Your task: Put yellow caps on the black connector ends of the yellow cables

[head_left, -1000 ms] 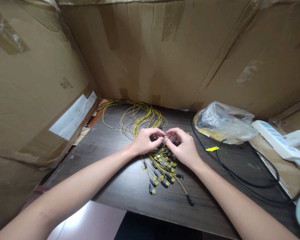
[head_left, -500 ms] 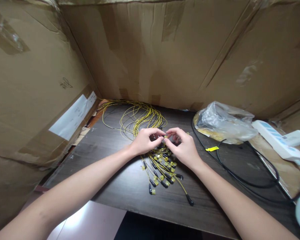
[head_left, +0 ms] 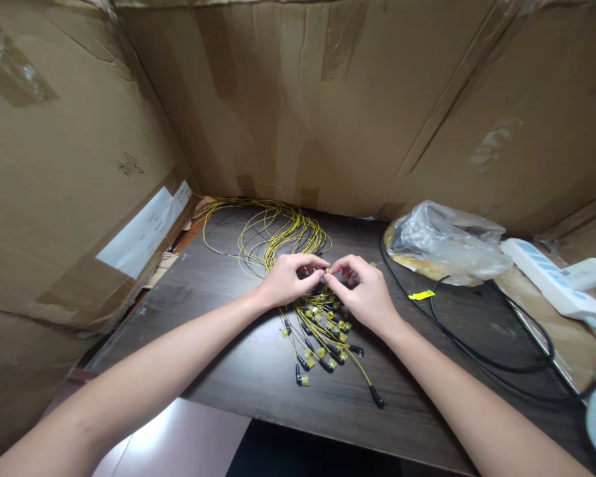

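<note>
From where I'm standing, the left hand (head_left: pixel 291 281) and right hand (head_left: pixel 366 288) are both pinching one tiny yellow cap (head_left: pixel 328 271) between thumb and fingertips, mid-frame (can't tell what else is tucked in there). Just below them, most of the black connectors (head_left: pixel 325 365) on those yellow wires (head_left: pixel 289 212) look capped already. One black plug (head_left: pixel 377 397), lower centre-right, shows no yellow on it, so I'd call the pile mostly capped, not fully.

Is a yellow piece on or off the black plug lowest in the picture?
Off, as far as visible: the lowest plug shows only black; another plug farther left has a yellow piece at its tip.
</note>
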A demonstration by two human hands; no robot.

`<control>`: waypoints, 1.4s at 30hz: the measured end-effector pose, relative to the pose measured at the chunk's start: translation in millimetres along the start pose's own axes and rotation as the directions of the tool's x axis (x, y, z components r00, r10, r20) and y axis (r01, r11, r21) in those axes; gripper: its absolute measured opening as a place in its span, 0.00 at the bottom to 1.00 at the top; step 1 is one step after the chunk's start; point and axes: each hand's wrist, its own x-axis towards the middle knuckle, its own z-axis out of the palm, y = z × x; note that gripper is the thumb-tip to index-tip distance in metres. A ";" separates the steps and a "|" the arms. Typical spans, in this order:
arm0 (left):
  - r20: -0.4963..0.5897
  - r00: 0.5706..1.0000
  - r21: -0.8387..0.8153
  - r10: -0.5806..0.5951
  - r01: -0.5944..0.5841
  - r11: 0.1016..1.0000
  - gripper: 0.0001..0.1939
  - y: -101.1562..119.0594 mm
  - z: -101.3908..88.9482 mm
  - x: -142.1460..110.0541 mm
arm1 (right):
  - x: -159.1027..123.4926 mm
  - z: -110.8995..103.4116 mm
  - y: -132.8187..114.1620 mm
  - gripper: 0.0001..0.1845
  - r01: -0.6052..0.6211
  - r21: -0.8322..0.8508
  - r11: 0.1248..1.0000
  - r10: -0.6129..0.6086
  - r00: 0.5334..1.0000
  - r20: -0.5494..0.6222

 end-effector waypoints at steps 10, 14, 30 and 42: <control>0.001 1.000 -0.019 -0.008 0.008 1.000 0.09 2.5 -0.2 0.1 | 1.0 -1.3 -0.9 0.02 0.011 -0.008 1.000 -0.011 0.999 -0.032; -0.006 1.000 -0.046 -0.013 0.013 0.999 0.10 1.5 0.5 0.2 | 0.6 -1.2 -1.3 0.02 0.002 -0.005 1.000 -0.002 1.000 -0.018; -0.002 0.999 -0.028 -0.033 0.033 0.999 0.09 1.3 -0.3 0.4 | 1.3 -1.8 -1.9 0.02 0.025 0.002 1.000 -0.025 1.000 -0.013; -0.010 1.000 -0.028 -0.020 0.019 0.999 0.09 -1.0 0.5 0.2 | 0.9 -0.2 -1.7 0.05 -0.030 0.038 0.999 0.030 1.000 0.008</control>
